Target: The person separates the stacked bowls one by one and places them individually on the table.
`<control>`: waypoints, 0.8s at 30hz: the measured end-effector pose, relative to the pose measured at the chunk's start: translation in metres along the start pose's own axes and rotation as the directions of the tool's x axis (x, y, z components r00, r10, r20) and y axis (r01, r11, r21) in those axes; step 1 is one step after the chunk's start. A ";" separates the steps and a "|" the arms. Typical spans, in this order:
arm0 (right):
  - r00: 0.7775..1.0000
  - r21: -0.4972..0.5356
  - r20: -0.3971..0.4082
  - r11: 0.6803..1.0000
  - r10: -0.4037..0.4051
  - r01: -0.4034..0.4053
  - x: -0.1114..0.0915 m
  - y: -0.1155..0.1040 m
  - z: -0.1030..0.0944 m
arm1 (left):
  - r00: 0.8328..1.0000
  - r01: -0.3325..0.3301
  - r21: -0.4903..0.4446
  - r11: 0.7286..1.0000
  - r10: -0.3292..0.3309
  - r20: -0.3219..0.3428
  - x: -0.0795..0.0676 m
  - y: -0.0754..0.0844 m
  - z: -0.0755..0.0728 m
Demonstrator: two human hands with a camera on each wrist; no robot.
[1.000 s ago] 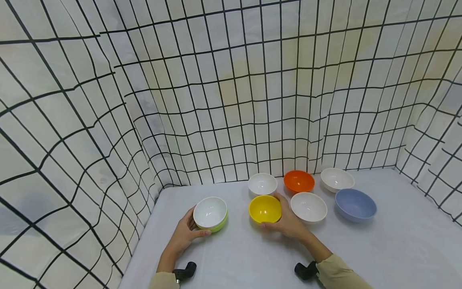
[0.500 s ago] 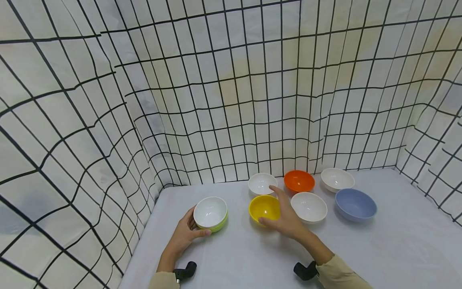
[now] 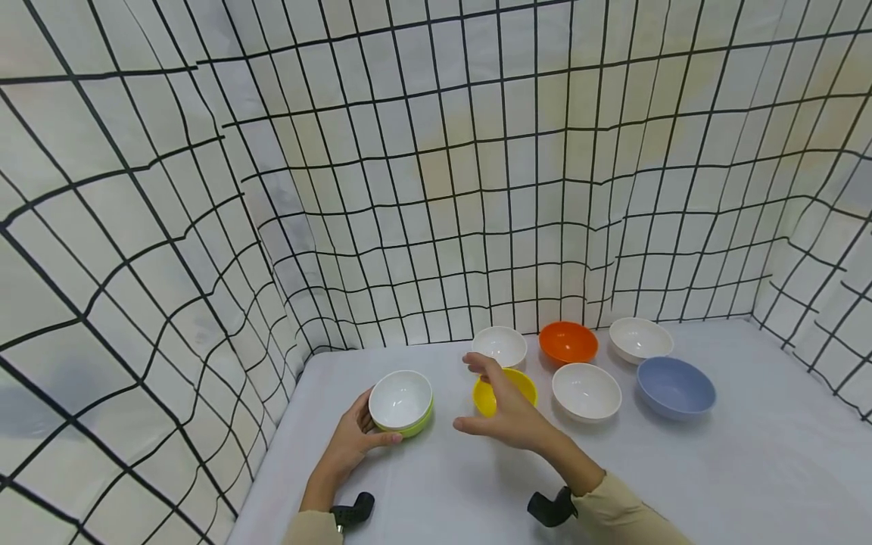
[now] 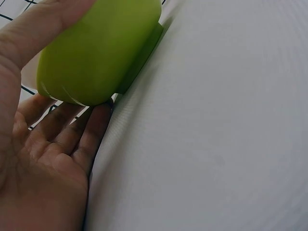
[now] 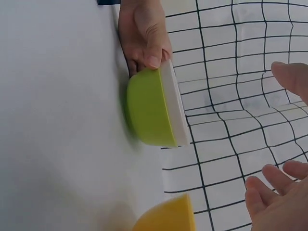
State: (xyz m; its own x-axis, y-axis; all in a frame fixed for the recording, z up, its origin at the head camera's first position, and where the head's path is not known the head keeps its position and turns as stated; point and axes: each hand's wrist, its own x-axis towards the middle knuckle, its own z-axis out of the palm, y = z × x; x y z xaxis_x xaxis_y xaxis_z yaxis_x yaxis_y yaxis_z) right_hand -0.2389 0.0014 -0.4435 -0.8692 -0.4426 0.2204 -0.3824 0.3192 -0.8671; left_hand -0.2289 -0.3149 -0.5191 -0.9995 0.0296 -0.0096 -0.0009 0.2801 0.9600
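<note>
At the left of the head view, my left hand (image 3: 349, 443) holds a lime-green bowl (image 3: 418, 428) between thumb and curled fingers. A white bowl (image 3: 400, 400) sits nested inside it, its rim showing above the green one. The left wrist view shows the thumb on the side of the green bowl (image 4: 101, 53) and fingertips at its far side, close to the table. My right hand (image 3: 509, 416) hovers over the left part of a yellow bowl (image 3: 523, 386), fingers and thumb spread with nothing between them. In the right wrist view the yellow bowl (image 5: 171, 216) lies below that hand.
Behind and right of the yellow bowl stand a white bowl (image 3: 500, 345), an orange bowl (image 3: 568, 343), another white bowl (image 3: 587, 391), a third white bowl (image 3: 641, 339) and a blue bowl (image 3: 675, 387). A white wall with black grid lines (image 3: 436, 227) encloses the white-covered table (image 3: 436, 499).
My right hand has let go of the yellow bowl, lifted off it and moved left with fingers spread. The yellow bowl stays in place. My left hand keeps its hold on the green bowl.
</note>
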 end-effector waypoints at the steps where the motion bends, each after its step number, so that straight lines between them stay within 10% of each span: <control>1: 1.000 0.002 0.011 1.000 -0.014 0.014 0.004 0.000 0.004 | 1.000 0.001 -0.001 1.000 -0.001 -0.002 0.000 0.000 0.000; 24: 0.969 -0.185 0.227 0.981 0.100 -0.058 0.067 0.015 0.074 | 1.000 -0.013 0.012 1.000 0.013 -0.002 -0.002 0.002 0.000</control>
State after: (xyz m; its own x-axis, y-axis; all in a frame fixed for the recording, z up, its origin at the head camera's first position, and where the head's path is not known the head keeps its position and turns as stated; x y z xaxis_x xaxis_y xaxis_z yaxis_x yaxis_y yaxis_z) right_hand -0.2800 -0.0852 -0.4747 -0.8094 -0.5868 0.0257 -0.3830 0.4941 -0.7805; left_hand -0.2273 -0.3142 -0.5175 -0.9995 0.0310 0.0040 0.0128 0.2907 0.9567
